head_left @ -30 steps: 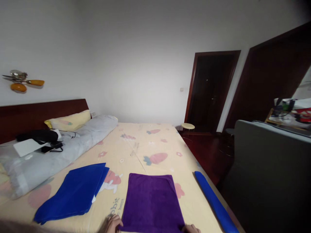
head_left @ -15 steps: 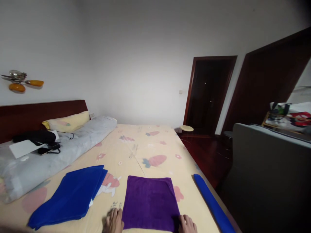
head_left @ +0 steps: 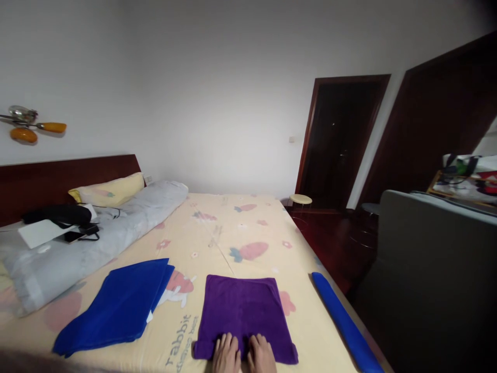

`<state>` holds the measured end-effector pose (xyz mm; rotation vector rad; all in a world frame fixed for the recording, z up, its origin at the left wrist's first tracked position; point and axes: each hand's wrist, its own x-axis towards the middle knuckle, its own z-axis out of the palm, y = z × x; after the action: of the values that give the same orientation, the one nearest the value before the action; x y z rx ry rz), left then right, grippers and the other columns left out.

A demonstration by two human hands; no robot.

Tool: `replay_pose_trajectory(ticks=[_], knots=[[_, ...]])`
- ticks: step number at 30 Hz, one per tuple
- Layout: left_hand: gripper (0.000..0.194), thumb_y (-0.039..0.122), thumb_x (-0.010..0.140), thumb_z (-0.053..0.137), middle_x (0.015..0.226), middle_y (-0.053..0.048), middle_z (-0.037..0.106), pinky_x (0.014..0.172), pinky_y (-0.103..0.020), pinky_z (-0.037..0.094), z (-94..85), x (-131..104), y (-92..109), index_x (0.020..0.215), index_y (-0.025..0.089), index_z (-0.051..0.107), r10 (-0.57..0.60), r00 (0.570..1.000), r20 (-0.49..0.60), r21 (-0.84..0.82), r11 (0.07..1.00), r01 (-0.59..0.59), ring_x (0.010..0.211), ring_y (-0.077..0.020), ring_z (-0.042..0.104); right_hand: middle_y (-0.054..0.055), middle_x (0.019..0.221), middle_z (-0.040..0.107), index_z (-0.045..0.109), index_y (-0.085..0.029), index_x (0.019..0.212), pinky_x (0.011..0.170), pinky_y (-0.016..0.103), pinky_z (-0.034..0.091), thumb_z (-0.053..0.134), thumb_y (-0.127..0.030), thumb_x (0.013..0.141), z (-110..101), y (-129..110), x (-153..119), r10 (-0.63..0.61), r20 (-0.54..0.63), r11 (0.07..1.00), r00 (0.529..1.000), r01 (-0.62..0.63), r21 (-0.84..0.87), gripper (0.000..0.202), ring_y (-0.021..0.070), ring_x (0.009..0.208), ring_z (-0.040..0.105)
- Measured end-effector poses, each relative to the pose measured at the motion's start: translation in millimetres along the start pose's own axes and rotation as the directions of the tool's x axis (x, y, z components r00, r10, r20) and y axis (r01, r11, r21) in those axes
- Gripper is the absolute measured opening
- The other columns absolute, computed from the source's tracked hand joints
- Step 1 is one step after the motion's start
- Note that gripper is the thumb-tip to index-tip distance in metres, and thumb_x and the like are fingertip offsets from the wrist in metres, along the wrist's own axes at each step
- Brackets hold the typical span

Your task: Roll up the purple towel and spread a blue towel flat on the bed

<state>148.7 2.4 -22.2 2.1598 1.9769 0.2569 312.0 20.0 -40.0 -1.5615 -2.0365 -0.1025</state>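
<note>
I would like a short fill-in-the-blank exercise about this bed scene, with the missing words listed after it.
1. Both hands, left hand and right hand, rest on the ______ towel.
2. The folded blue towel lies to the ______ of it.
3. The rolled blue towel lies along the bed's ______ edge.
4. All three towels lie on a ______.

Missing words: purple; left; right; bed

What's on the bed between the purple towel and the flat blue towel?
Nothing lies there. Between the purple towel and the folded blue towel the head view shows only bare bedsheet, printed with a cartoon rabbit and the word "rabbit".
</note>
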Motion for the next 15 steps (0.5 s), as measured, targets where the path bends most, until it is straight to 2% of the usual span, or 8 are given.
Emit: replay_pose_trajectory(ticks=[2,5,8,11,13,15], knots=[[0.045,0.024,0.088,0.036,0.141,-0.006,0.054,0.112,-0.044,0.036,-15.7,-4.8,-21.4,0.131,0.026,0.053,-0.037,0.999,-0.012,0.047,0.998,0.037,0.133,-0.0237,0.044,0.008,0.098,0.072,0.064,-0.022,0.098,0.080,0.036,0.049,0.050,-0.021,0.071,-8.0,17.9,-2.2,0.089,0.053,0.995,0.995,-0.091,0.029,0.030,0.0245,0.091,0.066],[0.043,0.023,0.088,0.037,0.137,-0.006,0.058,0.109,-0.046,0.036,-39.3,-15.0,-55.8,0.127,0.025,0.055,-0.089,0.992,-0.089,0.112,0.989,0.099,0.130,-0.0251,0.047,0.010,0.102,0.071,0.064,-0.021,0.100,0.087,0.038,0.049,0.047,-0.025,0.074,-23.4,49.3,-7.4,0.202,0.085,0.975,0.976,-0.209,0.072,0.031,0.0253,0.098,0.065],[0.037,0.022,0.090,0.035,0.124,-0.004,0.065,0.104,-0.044,0.040,-57.5,-25.0,-81.0,0.116,0.027,0.061,-0.029,0.986,-0.162,0.154,0.987,0.054,0.122,-0.0233,0.054,0.011,0.103,0.070,0.064,-0.021,0.099,0.088,0.039,0.049,0.044,-0.028,0.076,-41.6,71.9,-10.5,0.228,0.080,0.961,0.970,-0.238,0.138,0.031,0.0253,0.101,0.063],[0.033,0.023,0.092,0.033,0.112,-0.001,0.069,0.099,-0.040,0.043,-67.6,-33.4,-94.2,0.106,0.030,0.063,0.056,0.982,-0.181,0.152,0.988,-0.028,0.112,-0.0196,0.059,0.010,0.095,0.069,0.063,-0.021,0.094,0.083,0.036,0.050,0.043,-0.028,0.077,-60.1,80.6,-10.4,0.211,0.115,0.947,0.971,-0.233,0.222,0.027,0.0226,0.091,0.064],[0.030,0.025,0.091,0.037,0.115,0.001,0.069,0.098,-0.037,0.043,-71.7,-39.0,-98.6,0.107,0.031,0.062,0.089,0.982,-0.166,0.127,0.989,-0.069,0.112,-0.0186,0.058,0.007,0.088,0.067,0.064,-0.023,0.089,0.079,0.034,0.050,0.045,-0.029,0.077,-71.0,83.4,-10.9,0.202,0.153,0.941,0.967,-0.235,0.245,0.023,0.0204,0.083,0.063],[0.034,0.021,0.084,0.044,0.122,0.000,0.065,0.100,-0.035,0.042,-76.1,-44.2,-100.7,0.112,0.031,0.059,0.094,0.988,-0.123,0.091,0.992,-0.083,0.117,-0.0193,0.055,0.005,0.089,0.067,0.065,-0.026,0.090,0.077,0.034,0.049,0.047,-0.030,0.076,-79.4,88.2,-13.4,0.186,0.178,0.941,0.966,-0.227,0.251,0.023,0.0200,0.083,0.063]])
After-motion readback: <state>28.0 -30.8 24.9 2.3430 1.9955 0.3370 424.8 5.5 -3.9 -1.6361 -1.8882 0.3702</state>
